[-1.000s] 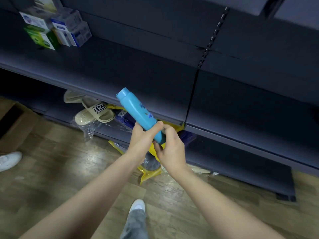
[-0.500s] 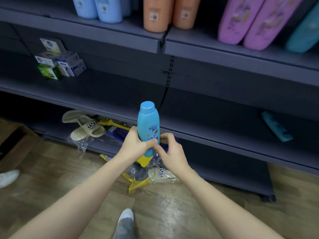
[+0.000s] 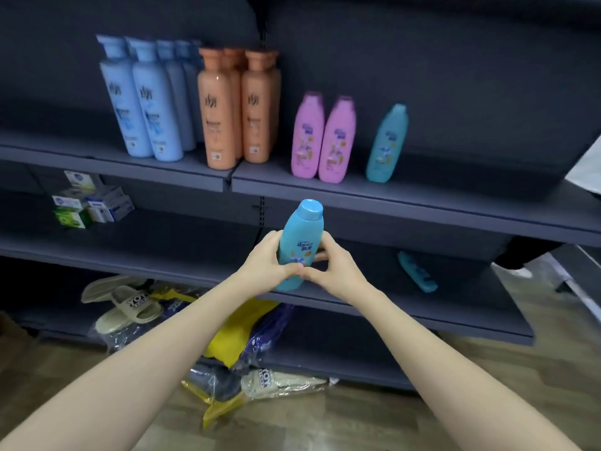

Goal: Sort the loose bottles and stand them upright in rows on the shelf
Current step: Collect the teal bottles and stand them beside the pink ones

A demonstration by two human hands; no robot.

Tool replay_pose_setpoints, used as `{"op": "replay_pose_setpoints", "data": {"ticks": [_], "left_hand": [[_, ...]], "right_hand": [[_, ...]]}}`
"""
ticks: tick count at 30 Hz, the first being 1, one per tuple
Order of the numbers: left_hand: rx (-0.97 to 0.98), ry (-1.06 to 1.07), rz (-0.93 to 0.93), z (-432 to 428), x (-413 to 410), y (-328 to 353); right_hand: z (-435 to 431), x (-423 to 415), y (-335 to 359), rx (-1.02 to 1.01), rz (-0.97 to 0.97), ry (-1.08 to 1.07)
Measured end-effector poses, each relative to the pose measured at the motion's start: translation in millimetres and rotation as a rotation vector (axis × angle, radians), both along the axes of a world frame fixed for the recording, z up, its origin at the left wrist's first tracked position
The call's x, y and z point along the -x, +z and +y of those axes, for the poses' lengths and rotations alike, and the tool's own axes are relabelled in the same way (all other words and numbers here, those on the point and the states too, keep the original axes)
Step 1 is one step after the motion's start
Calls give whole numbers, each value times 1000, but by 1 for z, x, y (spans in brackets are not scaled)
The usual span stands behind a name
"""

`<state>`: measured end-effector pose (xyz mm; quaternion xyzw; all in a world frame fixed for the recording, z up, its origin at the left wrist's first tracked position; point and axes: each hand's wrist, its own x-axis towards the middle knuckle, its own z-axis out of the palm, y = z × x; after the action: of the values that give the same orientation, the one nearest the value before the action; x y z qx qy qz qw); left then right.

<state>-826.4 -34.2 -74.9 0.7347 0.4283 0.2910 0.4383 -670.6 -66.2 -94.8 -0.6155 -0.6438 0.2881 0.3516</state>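
Teal plastic makes up the held bottle (image 3: pixel 300 245), which is kept upright, cap uppermost, near the middle of the view and in front of the middle shelf (image 3: pixel 162 242). It is gripped from both sides. The left hand (image 3: pixel 266 265) is curled round its lower body at 9 o'clock and the right hand (image 3: pixel 335 265) is wrapped against it at 3 o'clock, with both thumbs laid close together on the front.

At 12 o'clock from it the upper shelf (image 3: pixel 422 206) is seen, where bottles are stood upright in groups. A standing teal bottle (image 3: pixel 387 144) is found at 1 o'clock, slightly tilted and alone. Two pink bottles (image 3: pixel 322 139) are set side by side, touching, at 12 o'clock. Orange bottles (image 3: pixel 239 105) are ranked at 11 o'clock, and pale blue bottles (image 3: pixel 146 102) are lined up just beside them, further toward 10 o'clock.

A lying teal bottle (image 3: pixel 418 271) is left on its side on the middle shelf at 3 o'clock. Small boxes (image 3: pixel 91 203) are piled on that shelf at 9 o'clock. Bagged slippers (image 3: pixel 130 309) are heaped at 7 o'clock, some on the wooden floor (image 3: pixel 357 418).
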Motion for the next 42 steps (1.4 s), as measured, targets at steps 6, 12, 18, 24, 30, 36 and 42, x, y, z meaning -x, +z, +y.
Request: {"op": "replay_pose_setpoints", "data": {"ticks": [6, 12, 18, 24, 30, 36, 42], "left_hand": [[-38, -93, -150, -11, -34, 56], [-81, -127, -239, -18, -69, 96], [-82, -140, -261, -10, -94, 109], [-104, -143, -211, 11, -126, 106], [-119, -145, -158, 51, -161, 94], [23, -95, -123, 105, -190, 75], [-15, -17, -27, 152, -209, 54]], "right_hand": [[-25, -31, 72, -50, 32, -1], [-31, -51, 106, -114, 168, -88], [-32, -65, 118, -142, 244, -188], [-12, -85, 109, -126, 333, -289], [24, -118, 97, -104, 345, -351], [67, -166, 91, -98, 294, -456], [104, -207, 87, -92, 296, -524]]}}
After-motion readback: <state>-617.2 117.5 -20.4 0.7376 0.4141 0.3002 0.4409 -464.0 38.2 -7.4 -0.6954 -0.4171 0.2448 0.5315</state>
